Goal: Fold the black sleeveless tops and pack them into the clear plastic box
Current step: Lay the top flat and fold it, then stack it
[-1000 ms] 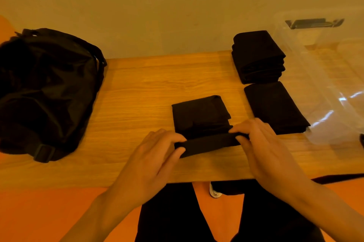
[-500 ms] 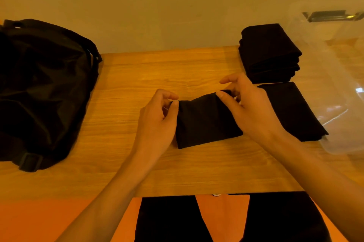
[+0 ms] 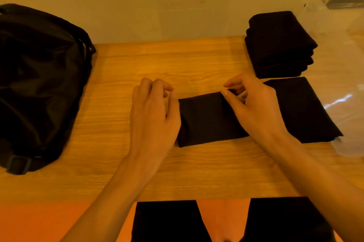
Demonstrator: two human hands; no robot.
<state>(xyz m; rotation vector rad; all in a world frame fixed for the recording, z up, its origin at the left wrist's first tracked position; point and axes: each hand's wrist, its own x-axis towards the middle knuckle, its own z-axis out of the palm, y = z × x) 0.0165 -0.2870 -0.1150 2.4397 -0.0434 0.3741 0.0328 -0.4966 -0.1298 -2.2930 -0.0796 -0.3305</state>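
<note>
Pinching the black top (image 3: 206,117) lying sideways between both hands, the right hand (image 3: 256,110) is nearer the clear box (image 3: 346,104) at far right; I cannot tell if the left hand (image 3: 151,115) grips.

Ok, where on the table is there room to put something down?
Bare wood lies between the black bag and the left hand, and along the back of the table by the wall. The right is crowded: the right hand pinching the half-folded top, the stack of folded tops, the single folded top and the clear plastic box.
</note>
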